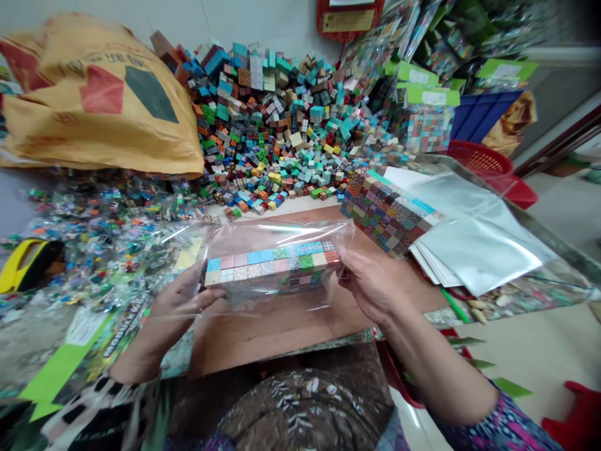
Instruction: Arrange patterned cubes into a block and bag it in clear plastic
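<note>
Between my hands is a block of small patterned cubes (pixel 272 266), packed in rows inside a clear plastic bag (pixel 282 233). My left hand (pixel 183 293) grips the block's left end through the film, thumb along its near side. At the opposite end, my right hand (pixel 364 279) has its fingers closed on the bag and the block's right edge. The bag's loose film stands up behind the cubes. Below them lies a brown board (pixel 253 338). Another block of cubes (pixel 387 210) leans beyond my right hand.
Loose cubes (pixel 282 125) are heaped against the wall. A yellow sack (pixel 103 100) lies at the back left, above small bagged pieces (pixel 117 238). A yellow-black tape cutter (pixel 28 266) is far left. Clear bags (pixel 483 232) lie right, near a red basket (pixel 479 160).
</note>
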Tool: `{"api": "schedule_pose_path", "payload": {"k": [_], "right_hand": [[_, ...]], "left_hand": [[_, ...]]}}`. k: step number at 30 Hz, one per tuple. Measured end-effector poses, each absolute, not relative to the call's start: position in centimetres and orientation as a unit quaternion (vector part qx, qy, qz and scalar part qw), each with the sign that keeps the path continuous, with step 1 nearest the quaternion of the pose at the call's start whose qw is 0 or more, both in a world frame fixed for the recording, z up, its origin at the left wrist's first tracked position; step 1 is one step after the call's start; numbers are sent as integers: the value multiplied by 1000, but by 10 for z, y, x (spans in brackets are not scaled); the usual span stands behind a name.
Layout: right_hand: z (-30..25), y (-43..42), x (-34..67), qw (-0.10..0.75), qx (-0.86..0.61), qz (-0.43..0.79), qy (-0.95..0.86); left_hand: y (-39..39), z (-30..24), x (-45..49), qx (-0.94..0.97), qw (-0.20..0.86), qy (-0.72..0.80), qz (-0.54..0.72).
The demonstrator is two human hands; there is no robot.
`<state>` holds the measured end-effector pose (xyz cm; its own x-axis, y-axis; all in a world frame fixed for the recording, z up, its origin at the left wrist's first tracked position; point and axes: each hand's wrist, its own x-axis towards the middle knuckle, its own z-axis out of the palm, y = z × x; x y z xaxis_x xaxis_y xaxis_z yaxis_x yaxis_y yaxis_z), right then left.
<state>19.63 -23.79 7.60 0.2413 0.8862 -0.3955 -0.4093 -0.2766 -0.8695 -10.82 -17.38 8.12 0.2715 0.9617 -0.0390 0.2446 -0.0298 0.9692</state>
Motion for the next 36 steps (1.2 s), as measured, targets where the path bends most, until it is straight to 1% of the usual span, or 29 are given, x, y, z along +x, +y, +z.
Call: {"api": "schedule_pose_path", "payload": {"k": [5, 10, 15, 24, 26, 29, 32, 34, 36], "right_hand": [[79, -242, 192, 564, -539, 600, -179], [70, -239, 190, 599, -546, 551, -200], [62, -238, 191, 613, -547, 508, -257], [64, -239, 191, 600, -543, 545, -218], [64, -240, 192, 598, -540, 548, -223], [63, -240, 193, 597, -534, 551, -233], [62, -240, 194, 593, -533, 556, -234], [62, -240, 194, 590, -535, 559, -230], [60, -240, 195, 591, -533, 561, -228]], "left_hand": [[-177, 81, -105, 627, 497, 465, 378], [-180, 77, -102, 626, 477, 470, 399], [-183, 75, -101, 612, 487, 472, 407], [-186, 73, -98, 602, 504, 453, 422], [-187, 71, -101, 591, 524, 451, 415], [-190, 67, -109, 564, 569, 438, 408], [-193, 62, -115, 509, 590, 436, 451], [-193, 61, -115, 451, 595, 456, 485], [-191, 61, -112, 396, 607, 482, 493]]}}
